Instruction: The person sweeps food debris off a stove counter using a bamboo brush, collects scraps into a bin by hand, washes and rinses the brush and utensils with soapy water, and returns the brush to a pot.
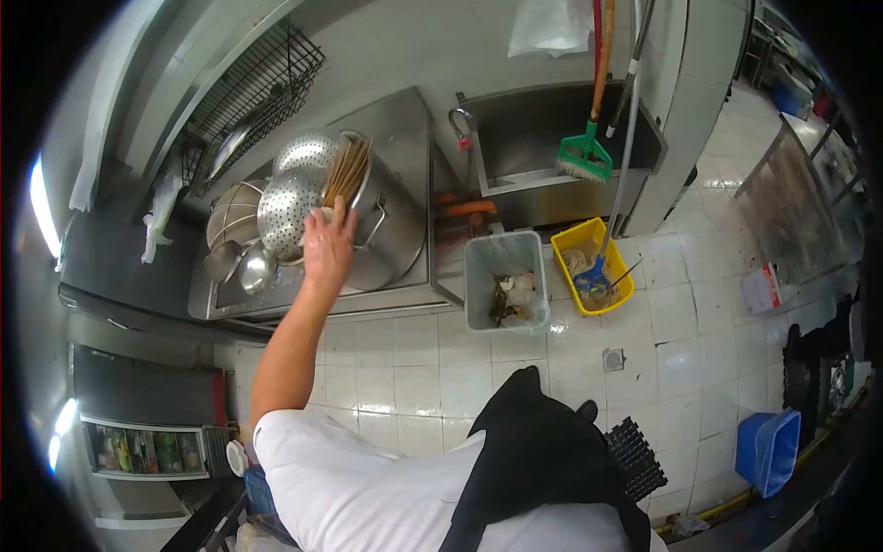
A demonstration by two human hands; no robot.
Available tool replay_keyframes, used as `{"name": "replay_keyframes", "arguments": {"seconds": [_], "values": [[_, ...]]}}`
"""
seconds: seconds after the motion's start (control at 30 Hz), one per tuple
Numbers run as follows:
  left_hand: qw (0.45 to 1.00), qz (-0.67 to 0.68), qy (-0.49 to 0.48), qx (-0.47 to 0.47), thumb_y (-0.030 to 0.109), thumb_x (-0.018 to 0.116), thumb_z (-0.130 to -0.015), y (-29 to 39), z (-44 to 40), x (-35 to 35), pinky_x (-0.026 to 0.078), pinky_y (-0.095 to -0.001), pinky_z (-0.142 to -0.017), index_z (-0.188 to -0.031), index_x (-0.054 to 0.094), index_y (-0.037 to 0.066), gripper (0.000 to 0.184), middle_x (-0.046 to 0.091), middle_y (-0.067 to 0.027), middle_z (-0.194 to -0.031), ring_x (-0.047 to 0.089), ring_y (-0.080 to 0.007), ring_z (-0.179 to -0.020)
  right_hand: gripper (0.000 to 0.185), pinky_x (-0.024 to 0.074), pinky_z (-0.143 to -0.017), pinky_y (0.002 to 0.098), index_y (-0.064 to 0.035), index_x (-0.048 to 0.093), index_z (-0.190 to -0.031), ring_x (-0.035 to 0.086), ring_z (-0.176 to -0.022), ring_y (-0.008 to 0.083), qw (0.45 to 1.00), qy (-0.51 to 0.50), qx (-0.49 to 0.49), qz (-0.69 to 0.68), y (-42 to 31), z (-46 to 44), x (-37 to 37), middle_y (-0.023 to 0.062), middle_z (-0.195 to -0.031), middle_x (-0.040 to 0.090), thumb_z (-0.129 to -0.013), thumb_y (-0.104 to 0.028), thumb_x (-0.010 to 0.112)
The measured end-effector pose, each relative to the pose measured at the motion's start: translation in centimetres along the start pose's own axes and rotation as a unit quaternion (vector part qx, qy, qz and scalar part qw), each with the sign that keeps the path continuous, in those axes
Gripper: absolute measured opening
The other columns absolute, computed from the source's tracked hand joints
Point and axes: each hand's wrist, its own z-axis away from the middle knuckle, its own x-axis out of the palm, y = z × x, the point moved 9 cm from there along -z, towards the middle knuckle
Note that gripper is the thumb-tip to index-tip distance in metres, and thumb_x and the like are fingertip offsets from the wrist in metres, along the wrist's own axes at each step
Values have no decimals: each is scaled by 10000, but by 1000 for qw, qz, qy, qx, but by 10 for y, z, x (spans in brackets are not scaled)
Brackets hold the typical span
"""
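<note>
My left hand (329, 241) reaches to the metal counter at the upper left, its fingers bent round the lower end of a bundle of thin brown sticks (348, 171). The sticks lean inside a large steel pot (397, 216). Against the hand's left side rests a perforated metal strainer (287, 213), with another strainer (306, 149) behind it. Two ladles (257, 269) and a round wire-framed sieve (235, 213) lie further left. What the fingertips touch is partly hidden. My right hand is out of view.
A steel sink (552, 147) stands right of the counter (405, 115). On the tiled floor are a grey bin (480, 285), a yellow mop bucket (624, 293) and a blue bin (768, 451). A green brush (586, 152) hangs before the sink. A wire rack (262, 87) is above.
</note>
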Motion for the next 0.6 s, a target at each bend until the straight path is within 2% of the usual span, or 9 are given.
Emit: {"name": "replay_keyframes", "arguments": {"seconds": [0.1, 0.13, 0.27, 0.33, 0.37, 0.47, 0.5, 0.57, 0.6], "values": [[994, 88, -16, 62, 127, 514, -822, -5, -15, -29, 407, -345, -841, -1276, 528, 141, 455, 559, -61, -1208, 556, -220, -975, 193, 388, -489, 260, -152, 542, -952, 493, -594, 113, 999, -28, -10, 10, 3, -14, -2, -26, -702, 498, -924, -316, 444], [993, 58, 22, 97, 104, 528, -801, -6, -19, -25, 415, -317, -819, -1273, 526, 147, 474, 600, -36, -1162, 581, -189, -928, 198, 390, -494, 260, -149, 543, -963, 498, -603, 117, 999, -37, -15, 12, 1, -18, -3, -23, -715, 505, -924, -317, 446], [978, 27, -1, 206, 93, 530, -800, -10, -35, 6, 421, -326, -821, -1290, 504, 147, 493, 602, -21, -1160, 585, -198, -917, 224, 398, -513, 259, -138, 545, -1008, 521, -637, 130, 994, -84, -60, 37, -25, -34, -1, -12, -765, 533, -926, -323, 450], [969, 63, -118, 207, 155, 580, -776, -13, -41, 17, 436, -338, -839, -1299, 499, 133, 529, 581, -13, -1222, 594, -229, -962, 239, 402, -523, 258, -132, 547, -1030, 532, -654, 136, 986, -117, -108, 42, -48, -39, 2, -6, -791, 547, -926, -325, 452], [970, 60, -117, 206, 155, 580, -776, -11, -41, 9, 436, -338, -839, -1299, 499, 133, 529, 581, -13, -1222, 594, -229, -962, 247, 404, -528, 258, -129, 547, -1041, 538, -662, 139, 983, -129, -128, 32, -58, -41, 7, -4, -803, 555, -927, -327, 453], [975, 122, -134, 128, 270, 645, -770, -11, -47, -7, 446, -358, -877, -1260, 542, 110, 526, 577, -72, -1231, 584, -255, -1052, 280, 401, -540, 252, -129, 518, -1126, 524, -672, 139, 987, -91, -126, -46, -80, -28, 10, -1, -819, 534, -930, -317, 452], [970, 190, -153, -6, 309, 668, -762, -31, -51, 3, 458, -385, -870, -1226, 564, 84, 525, 596, -117, -1181, 590, -275, -1052, 297, 395, -541, 245, -136, 500, -1167, 509, -664, 132, 989, -48, -129, -59, -81, -20, 4, -1, -808, 517, -931, -309, 449], [942, 252, -170, -140, 348, 691, -755, -58, -58, 30, 470, -411, -864, -1192, 587, 58, 535, 615, -162, -1130, 596, -296, -1051, 286, 394, -543, 236, -139, 502, -1157, 512, -672, 129, 991, -58, -112, -54, -67, -26, 0, 2, -827, 523, -931, -306, 446], [874, 342, -269, -214, 347, 697, -757, -74, -58, 70, 485, -409, -839, -1152, 599, 31, 515, 629, -180, -1055, 614, -308, -1002, 276, 393, -546, 228, -143, 504, -1147, 515, -679, 126, 992, -70, -97, -47, -60, -29, -1, 5, -845, 528, -932, -304, 442]]}}
